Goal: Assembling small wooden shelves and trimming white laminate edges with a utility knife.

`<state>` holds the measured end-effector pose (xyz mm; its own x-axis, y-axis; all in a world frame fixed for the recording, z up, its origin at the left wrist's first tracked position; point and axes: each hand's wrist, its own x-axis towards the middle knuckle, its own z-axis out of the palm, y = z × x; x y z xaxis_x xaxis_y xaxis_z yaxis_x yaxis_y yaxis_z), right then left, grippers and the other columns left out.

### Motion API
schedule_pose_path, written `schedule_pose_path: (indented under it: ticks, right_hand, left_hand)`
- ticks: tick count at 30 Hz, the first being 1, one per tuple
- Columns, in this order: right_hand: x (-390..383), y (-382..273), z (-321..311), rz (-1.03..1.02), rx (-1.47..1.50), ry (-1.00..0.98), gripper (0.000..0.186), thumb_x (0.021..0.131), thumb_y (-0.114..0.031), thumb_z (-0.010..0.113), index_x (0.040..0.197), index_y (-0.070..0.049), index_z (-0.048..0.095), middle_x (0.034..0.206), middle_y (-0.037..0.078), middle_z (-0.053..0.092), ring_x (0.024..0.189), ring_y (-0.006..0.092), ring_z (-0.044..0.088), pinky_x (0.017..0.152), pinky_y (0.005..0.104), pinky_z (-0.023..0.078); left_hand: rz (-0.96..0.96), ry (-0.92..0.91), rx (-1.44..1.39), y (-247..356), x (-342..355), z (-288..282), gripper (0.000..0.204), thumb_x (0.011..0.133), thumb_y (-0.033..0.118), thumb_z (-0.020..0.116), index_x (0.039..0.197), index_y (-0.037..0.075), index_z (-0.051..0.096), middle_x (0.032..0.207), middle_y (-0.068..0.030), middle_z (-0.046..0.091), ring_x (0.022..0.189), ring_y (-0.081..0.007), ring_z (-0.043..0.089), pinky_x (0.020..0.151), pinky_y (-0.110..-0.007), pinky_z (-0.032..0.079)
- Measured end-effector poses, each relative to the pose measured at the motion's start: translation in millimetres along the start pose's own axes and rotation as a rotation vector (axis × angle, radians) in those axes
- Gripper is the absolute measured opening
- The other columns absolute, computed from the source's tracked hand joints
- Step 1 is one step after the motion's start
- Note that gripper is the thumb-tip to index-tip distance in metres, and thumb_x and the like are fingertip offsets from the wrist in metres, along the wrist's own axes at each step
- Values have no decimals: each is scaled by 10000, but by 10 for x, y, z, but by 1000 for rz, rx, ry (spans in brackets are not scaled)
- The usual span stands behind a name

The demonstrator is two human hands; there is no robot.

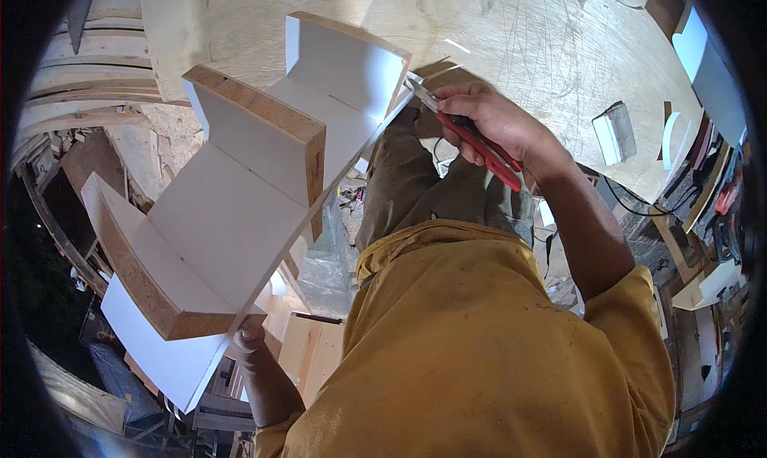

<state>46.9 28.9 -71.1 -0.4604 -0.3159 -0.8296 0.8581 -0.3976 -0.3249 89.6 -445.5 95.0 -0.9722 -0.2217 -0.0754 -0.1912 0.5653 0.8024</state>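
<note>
Along the left side, a white panel assembly (228,174) with 3 uprights (257,105) is slanting toward the worktable (511,35). The left hand (251,338) is gripping its lower edge; the right hand (494,118) is clasping red-handled pliers (497,167), their tips pointing at the far corner.

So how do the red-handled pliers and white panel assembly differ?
The red-handled pliers are much smaller than the white panel assembly. The pliers are in your right hand, the assembly in your left hand. The pliers have red handles, the assembly brown edges. Both are held.
</note>
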Motion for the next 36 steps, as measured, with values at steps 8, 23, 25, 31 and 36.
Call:
schedule_pose_path:
  ticks: [8, 23, 25, 31, 36]
  right_hand:
    - [-62, -11, -16, 15, -26, -99, 244, 976, -192, 454, 1129, -17, 530, 655, 59, 571, 438, 128, 544, 392, 267, 457]
    - [-144, -49, 162, 7, -33, -58, 381, 954, -210, 493, 1262, 13, 463, 616, 38, 559, 399, 100, 506, 348, 233, 400]
    - [-160, -42, 168, 2, -15, -56, 380, 955, -210, 491, 1261, 14, 463, 617, 39, 560, 398, 100, 507, 347, 232, 401]
    - [-248, -49, 186, 3, -12, -71, 371, 958, -206, 483, 1248, 25, 469, 617, 41, 562, 400, 97, 517, 343, 224, 407]
    - [-175, -40, 205, -13, -5, -162, 383, 950, -187, 480, 1260, 36, 455, 617, 47, 565, 404, 97, 524, 341, 226, 409]
  left_hand:
    - [18, -16, 53, 43, 27, 61, 542, 930, 525, 492, 1005, -8, 555, 945, -97, 586, 819, -214, 560, 737, -354, 488]
    - [54, -49, 150, 193, -16, 76, 550, 920, 540, 494, 984, -4, 551, 916, -90, 579, 785, -212, 553, 710, -355, 488]
    - [60, -52, 163, 182, 12, 130, 551, 919, 541, 495, 981, -3, 550, 912, -89, 578, 780, -212, 552, 707, -355, 488]
    - [76, -68, 203, 239, -3, 133, 555, 915, 547, 496, 973, -2, 549, 900, -86, 575, 767, -211, 550, 696, -356, 487]
    - [93, -82, 230, 264, 12, 185, 558, 911, 552, 496, 966, -1, 547, 890, -83, 572, 755, -211, 548, 687, -356, 487]
